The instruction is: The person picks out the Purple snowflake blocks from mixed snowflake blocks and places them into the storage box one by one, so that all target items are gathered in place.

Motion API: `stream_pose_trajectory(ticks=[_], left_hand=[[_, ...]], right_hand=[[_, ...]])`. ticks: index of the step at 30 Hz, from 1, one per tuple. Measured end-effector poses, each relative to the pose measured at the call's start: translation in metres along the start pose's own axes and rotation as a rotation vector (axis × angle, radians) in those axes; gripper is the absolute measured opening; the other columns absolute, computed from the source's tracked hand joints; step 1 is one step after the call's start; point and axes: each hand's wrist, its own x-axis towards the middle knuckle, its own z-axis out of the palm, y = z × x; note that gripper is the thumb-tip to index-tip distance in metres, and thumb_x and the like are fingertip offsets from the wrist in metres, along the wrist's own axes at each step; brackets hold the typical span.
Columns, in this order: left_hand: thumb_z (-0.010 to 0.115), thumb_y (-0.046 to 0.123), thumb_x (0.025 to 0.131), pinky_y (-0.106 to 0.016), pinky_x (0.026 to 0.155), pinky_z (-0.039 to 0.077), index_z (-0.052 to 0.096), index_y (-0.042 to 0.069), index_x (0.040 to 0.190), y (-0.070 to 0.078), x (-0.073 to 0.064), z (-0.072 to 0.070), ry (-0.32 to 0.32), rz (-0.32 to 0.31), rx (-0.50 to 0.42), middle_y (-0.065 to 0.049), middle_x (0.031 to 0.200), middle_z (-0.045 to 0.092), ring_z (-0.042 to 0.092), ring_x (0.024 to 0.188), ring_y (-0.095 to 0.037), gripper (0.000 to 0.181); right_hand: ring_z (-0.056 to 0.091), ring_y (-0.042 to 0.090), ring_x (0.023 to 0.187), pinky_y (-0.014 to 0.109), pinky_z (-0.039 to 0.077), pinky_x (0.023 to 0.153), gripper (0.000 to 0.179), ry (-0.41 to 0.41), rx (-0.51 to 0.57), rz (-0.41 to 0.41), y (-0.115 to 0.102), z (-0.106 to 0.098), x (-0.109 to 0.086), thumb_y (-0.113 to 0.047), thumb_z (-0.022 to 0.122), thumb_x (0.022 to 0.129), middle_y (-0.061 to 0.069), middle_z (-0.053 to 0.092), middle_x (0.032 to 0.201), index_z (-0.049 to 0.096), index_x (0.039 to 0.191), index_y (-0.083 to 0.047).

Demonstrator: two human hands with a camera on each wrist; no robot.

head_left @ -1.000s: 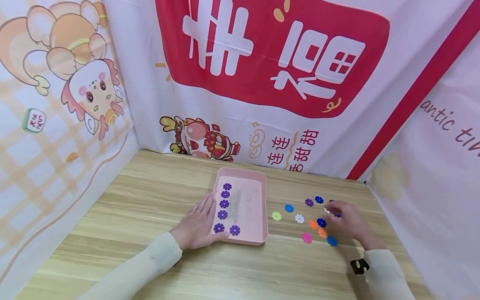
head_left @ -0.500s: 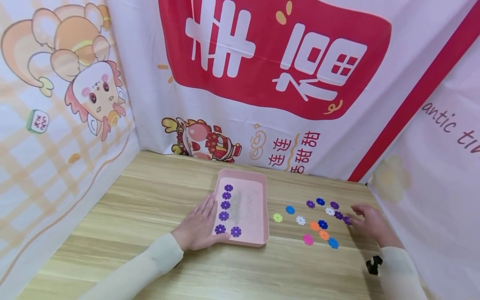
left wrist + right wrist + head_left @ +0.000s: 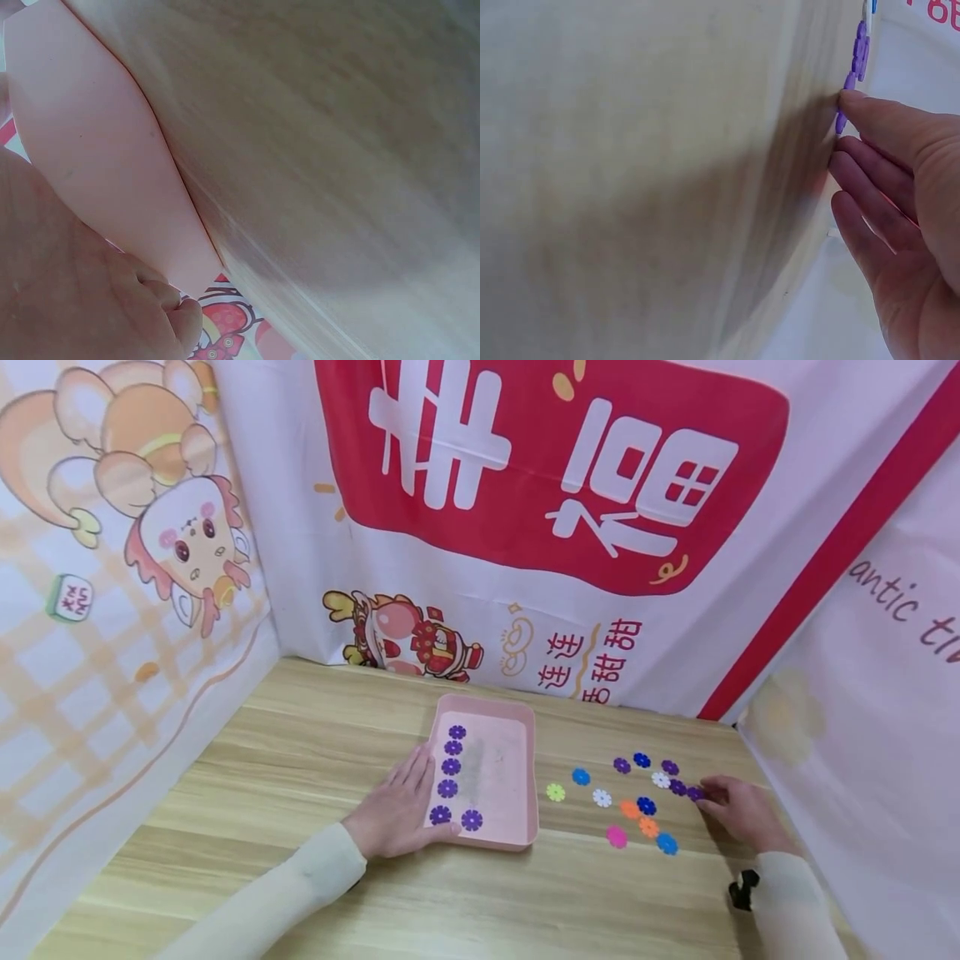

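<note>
A pink tray (image 3: 528,777) holds several purple snowflake discs (image 3: 447,788) in a column on its left, with another purple disc (image 3: 472,820) at the near end. My left hand (image 3: 397,814) lies with straight fingers along the tray's left side, its thumb at the near rim. In the left wrist view the palm (image 3: 67,277) is close against the tray wall (image 3: 112,150). Right of the tray, my right hand (image 3: 742,814) has its thumb and fingertips at the rightmost purple snowflake disc (image 3: 695,794). The right wrist view shows the thumb (image 3: 855,99) on that disc (image 3: 841,120), pinching it at table level.
Loose snowflake discs lie right of the tray: a yellow-green disc (image 3: 555,792), a white disc (image 3: 602,797), a pink disc (image 3: 617,837), an orange disc (image 3: 648,827) and several blue and purple ones. Printed cloth (image 3: 555,552) hangs behind and beside the wooden table (image 3: 315,735).
My right hand first moved right, away from the white and purple discs, then came in to the rightmost purple disc, which has shifted slightly. The left hand and tray have stayed put.
</note>
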Motion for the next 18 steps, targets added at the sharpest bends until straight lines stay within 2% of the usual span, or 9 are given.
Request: stream_pose_trajectory(ticks=[6, 13, 18], left_hand=[[0.045, 0.08, 0.098, -0.055, 0.135, 0.02, 0.02, -0.009, 0.164, 0.001, 0.001, -0.002, -0.011, -0.004, 0.002, -0.027, 0.176, 0.004, 0.011, 0.165, -0.043, 0.114], [0.045, 0.079, 0.098, -0.055, 0.135, 0.02, 0.019, -0.01, 0.164, 0.002, 0.0, -0.003, -0.01, 0.001, 0.014, -0.028, 0.176, 0.004, 0.011, 0.165, -0.044, 0.113], [0.045, 0.08, 0.097, -0.055, 0.135, 0.02, 0.019, -0.009, 0.164, 0.002, 0.0, -0.002, -0.007, -0.002, 0.011, -0.026, 0.176, 0.003, 0.011, 0.165, -0.044, 0.115]], right_hand=[[0.075, 0.038, 0.1, 0.059, 0.063, 0.09, 0.032, -0.055, 0.037, 0.006, -0.002, -0.007, 0.008, -0.007, 0.08, 0.093, 0.026, 0.077, 0.113, 0.072, 0.121, 0.007], [0.072, 0.03, 0.094, 0.053, 0.064, 0.086, 0.027, -0.169, 0.048, 0.016, -0.004, -0.018, 0.018, -0.004, 0.076, 0.093, 0.021, 0.077, 0.105, 0.073, 0.118, 0.007], [0.068, 0.03, 0.099, 0.055, 0.062, 0.09, 0.029, -0.266, 0.084, 0.067, -0.004, -0.026, 0.023, -0.008, 0.076, 0.094, 0.017, 0.075, 0.108, 0.072, 0.119, 0.005]])
